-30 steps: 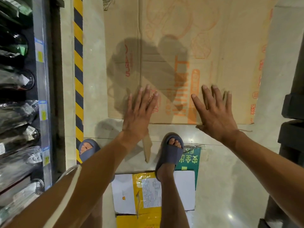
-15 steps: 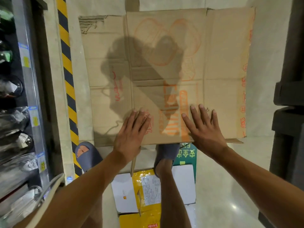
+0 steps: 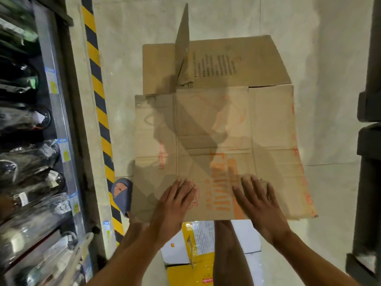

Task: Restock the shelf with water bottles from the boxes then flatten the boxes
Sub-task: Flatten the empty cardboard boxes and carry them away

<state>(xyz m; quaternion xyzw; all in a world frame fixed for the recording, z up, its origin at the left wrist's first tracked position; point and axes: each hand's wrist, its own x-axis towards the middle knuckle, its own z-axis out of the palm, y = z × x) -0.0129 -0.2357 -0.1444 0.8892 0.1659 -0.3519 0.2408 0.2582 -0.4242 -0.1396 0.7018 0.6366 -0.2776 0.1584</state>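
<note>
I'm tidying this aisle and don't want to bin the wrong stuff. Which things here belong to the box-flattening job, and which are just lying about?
Job: flat brown cardboard box with orange print, under left hand and right hand; brown cardboard box with black print beyond, one flap upright; shelf of plastic-wrapped bottles.
Lying about: yellow-and-white flat carton by the feet; yellow-and-black floor stripe.
</note>
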